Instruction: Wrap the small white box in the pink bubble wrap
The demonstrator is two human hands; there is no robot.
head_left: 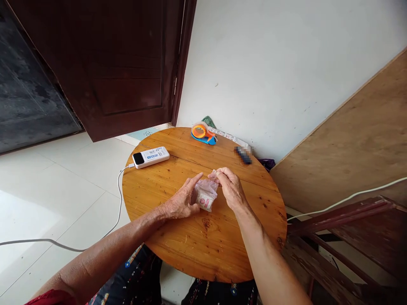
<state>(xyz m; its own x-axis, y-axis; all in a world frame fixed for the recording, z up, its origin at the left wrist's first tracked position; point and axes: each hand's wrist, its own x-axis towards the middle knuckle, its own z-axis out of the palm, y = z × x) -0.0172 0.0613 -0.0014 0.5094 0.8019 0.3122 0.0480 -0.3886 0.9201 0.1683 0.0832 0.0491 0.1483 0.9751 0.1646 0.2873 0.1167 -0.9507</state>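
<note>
Mid-frame on the bench (pixel 222 254), my right grip (pixel 231 188) pinches the plastic bag (pixel 206 195) by its top; my left grip (pixel 182 201), wide, touches its side.

The pale, crinkled plastic packet (pixel 206 197) lies on wood.

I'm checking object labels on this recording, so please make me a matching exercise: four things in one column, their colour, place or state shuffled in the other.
Things
1. Tape dispenser
2. Corded device
3. Small packet
4. Right hand

Descriptions
A. Fingertips closed on thin plastic
B. White, with a dark screen
C. Orange and blue, near the wall
D. Pale, with reddish printing, beside the left hand

Right pairs: 1-C, 2-B, 3-D, 4-A
</note>
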